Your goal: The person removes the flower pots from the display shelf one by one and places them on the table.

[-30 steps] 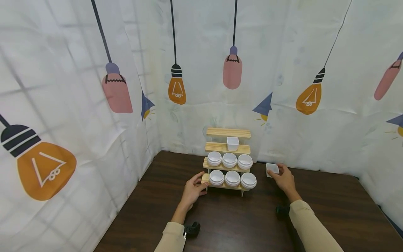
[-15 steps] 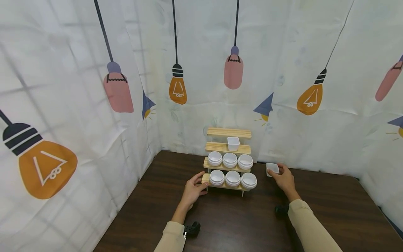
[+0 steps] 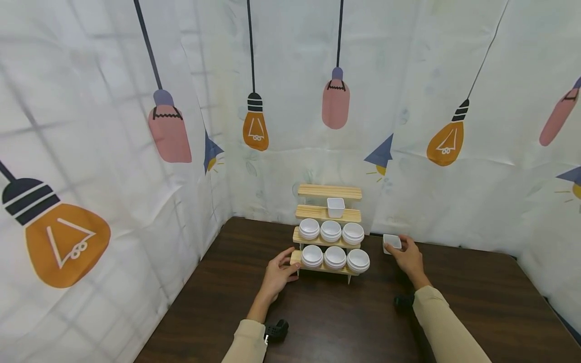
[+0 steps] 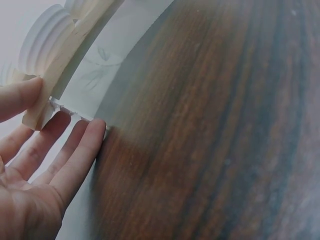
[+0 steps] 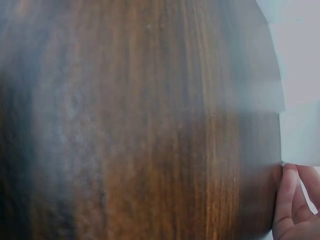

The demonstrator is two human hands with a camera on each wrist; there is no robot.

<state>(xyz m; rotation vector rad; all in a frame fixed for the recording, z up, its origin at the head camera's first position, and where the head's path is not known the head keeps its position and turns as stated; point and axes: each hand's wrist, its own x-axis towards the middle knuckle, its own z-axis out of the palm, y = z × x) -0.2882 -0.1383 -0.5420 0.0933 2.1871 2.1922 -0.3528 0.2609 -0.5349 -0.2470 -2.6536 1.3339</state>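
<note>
From the head camera, a small white square cup (image 3: 392,242) sits on the dark bench (image 3: 345,322), just right of a stepped wooden rack (image 3: 329,229). The right hand (image 3: 410,258) lies against the cup's near right side, fingers curled about it, forearm stretched forward in a beige sleeve (image 3: 447,330). The left hand (image 3: 278,275) is at the rack's lowest step, thumb on top of the left end and fingers under it. Round white bowls (image 3: 335,256) fill the two lower steps; another square cup (image 3: 335,206) stands on the step above them.

At the left wrist, the thumb and fingers (image 4: 75,150) pinch the end of the wooden step (image 4: 62,62) — thumb above, fingers nearly straight below, bowls ribbed and blurred beyond.

At the right wrist, the cup (image 5: 300,137) shows as a white shape at the right edge, with curled fingers (image 5: 287,200) touching its lower edge over the bench — the rest of the hand is out of frame.
</note>
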